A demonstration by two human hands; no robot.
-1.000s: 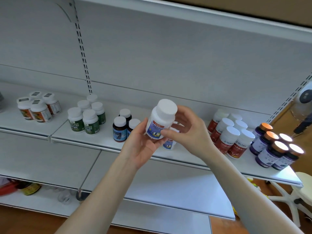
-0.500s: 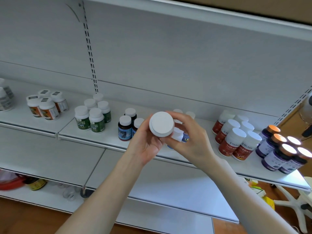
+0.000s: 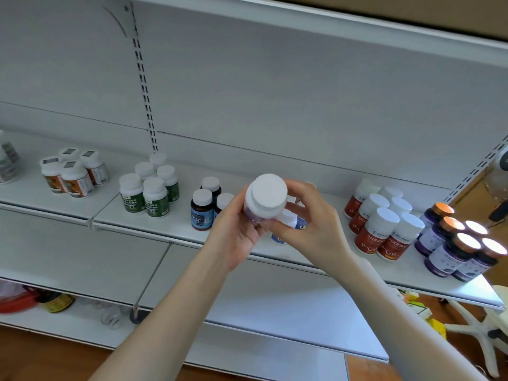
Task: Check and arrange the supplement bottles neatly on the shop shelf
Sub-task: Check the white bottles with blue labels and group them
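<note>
Over the front edge of the middle shelf (image 3: 180, 220) we hold one white-capped bottle (image 3: 265, 200) in the air, clear of the board and just in front of the blue-label bottles (image 3: 288, 222) half hidden behind our fingers. Left hand (image 3: 233, 240) wraps thumb and fingers round the body from the left and below. Right hand (image 3: 313, 232) pinches the body from the right, fingertips curled in under the cap. Both hands have hold of it and neither is slack. The cap faces us and slightly up, so the long axis runs almost along our line of sight, with the base tipped away and down toward the shelf. Only a sliver of label shows, and we cannot read it. As for progress, the rest looks sorted by kind and upright: orange-label bottles (image 3: 74, 177) far left, green-label bottles (image 3: 145, 196), dark bottles (image 3: 203, 209), red-label bottles (image 3: 382, 226), and purple bottles (image 3: 453, 246) at the right end. We judge this to be the checking step for one bottle. Left to do: turn it upright and set it back with its group, label forward. Whether the other clusters have been checked, we cannot tell.
</note>
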